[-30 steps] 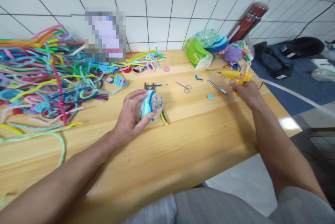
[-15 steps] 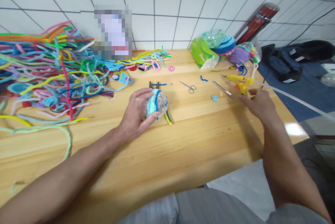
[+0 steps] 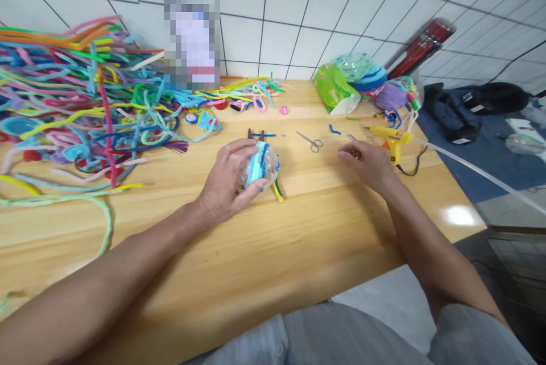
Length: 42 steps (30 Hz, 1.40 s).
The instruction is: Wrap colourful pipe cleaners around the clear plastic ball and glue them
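My left hand [image 3: 230, 183] is closed around a clear plastic ball [image 3: 268, 166] wrapped with blue and pale green fuzzy bands. Just behind the ball, the dark tips of a tool [image 3: 256, 135] lie by a short blue pipe cleaner. My right hand [image 3: 369, 166] is low over the table with its fingers curled together; what they pinch, if anything, is hidden. Under that hand, one end of a metal pen-like tool [image 3: 351, 137] peeks out. The yellow glue gun [image 3: 393, 142] rests right behind my right hand, a long glue stick in its rear. Small scissors [image 3: 311, 142] lie between my hands.
A heap of coloured pipe cleaners [image 3: 77, 109] covers the table's left side. Along the wall are a blurred-out phone-like object [image 3: 194, 44], a green packet [image 3: 335, 89], a purple yarn-like bundle [image 3: 393, 95] and a red flask [image 3: 422, 46]. A cord trails from the glue gun.
My right hand has moved left, away from the glue gun, to where a small blue round piece lay; that piece is now hidden. My left hand still holds the ball. The view has shifted slightly.
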Tool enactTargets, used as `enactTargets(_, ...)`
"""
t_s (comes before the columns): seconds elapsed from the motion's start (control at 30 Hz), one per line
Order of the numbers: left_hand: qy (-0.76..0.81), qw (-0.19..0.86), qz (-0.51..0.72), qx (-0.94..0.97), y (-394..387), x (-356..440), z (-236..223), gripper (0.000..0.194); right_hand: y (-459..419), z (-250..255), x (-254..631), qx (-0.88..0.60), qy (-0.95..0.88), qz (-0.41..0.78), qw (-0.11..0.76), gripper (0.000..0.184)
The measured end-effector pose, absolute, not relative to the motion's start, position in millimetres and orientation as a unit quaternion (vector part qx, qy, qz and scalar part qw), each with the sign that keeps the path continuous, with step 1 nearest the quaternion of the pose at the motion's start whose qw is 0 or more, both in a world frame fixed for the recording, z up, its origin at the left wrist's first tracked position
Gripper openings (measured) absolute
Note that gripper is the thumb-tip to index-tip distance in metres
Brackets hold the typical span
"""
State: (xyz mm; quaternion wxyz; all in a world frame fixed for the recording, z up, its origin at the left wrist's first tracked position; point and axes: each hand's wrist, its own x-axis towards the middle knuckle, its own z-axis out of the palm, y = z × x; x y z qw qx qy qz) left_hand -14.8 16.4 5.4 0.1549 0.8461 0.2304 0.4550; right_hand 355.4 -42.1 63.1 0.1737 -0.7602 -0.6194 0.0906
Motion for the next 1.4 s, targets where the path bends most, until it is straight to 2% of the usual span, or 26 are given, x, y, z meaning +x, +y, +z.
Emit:
enactTargets(0.17, 0.232, 0.169, 0.457, 0.842, 15.5, -14.8, 5.6, 0.059, -9.0, 41.4, 334.3, -0.707, -0.679, 0.068, 0.184, 0.016)
enactTargets(0.33, 0.243, 0.166, 0.445, 0.846, 14.9, -15.2, 5.2, 0.061, 33.8, 31.7, 318.0, -0.71, -0.693, 0.064, 0.109, 0.008)
enactTargets(0.5, 0.242, 0.18, 0.436, 0.848, 14.9, -16.2, 4.6, 0.06, 48.7, 37.6, 315.9, -0.703, -0.701, 0.099, 0.071, 0.025)
enactTargets(0.57, 0.243, 0.181, 0.435, 0.848, 14.8, -16.1, 4.7, 0.061, 42.1, 43.0, 313.8, -0.701, -0.696, 0.118, 0.1, 0.019)
enactTargets(0.67, 0.238, 0.178, 0.444, 0.845, 14.6, -15.2, 4.9, 0.06, 20.2, 55.6, 303.3, -0.666, -0.691, 0.181, 0.214, 0.006)
enactTargets(0.73, 0.233, 0.175, 0.451, 0.844, 14.5, -14.6, 5.0, 0.059, 0.5, 66.4, 290.0, -0.612, -0.708, 0.195, 0.293, 0.009)
enactTargets(0.8, 0.233, 0.174, 0.451, 0.844, 14.5, -14.2, 5.0, 0.059, -19.1, 76.1, 272.9, -0.555, -0.748, 0.151, 0.331, 0.01)
enactTargets(1.0, 0.232, 0.17, 0.452, 0.844, 15.1, -14.1, 4.3, 0.06, -42.2, 72.9, 233.2, -0.381, -0.867, 0.017, 0.321, 0.01)
enactTargets(1.4, 0.227, 0.162, 0.463, 0.842, 16.3, -12.7, 3.9, 0.058, -33.4, 53.1, 236.1, -0.405, -0.854, 0.016, 0.325, 0.014)
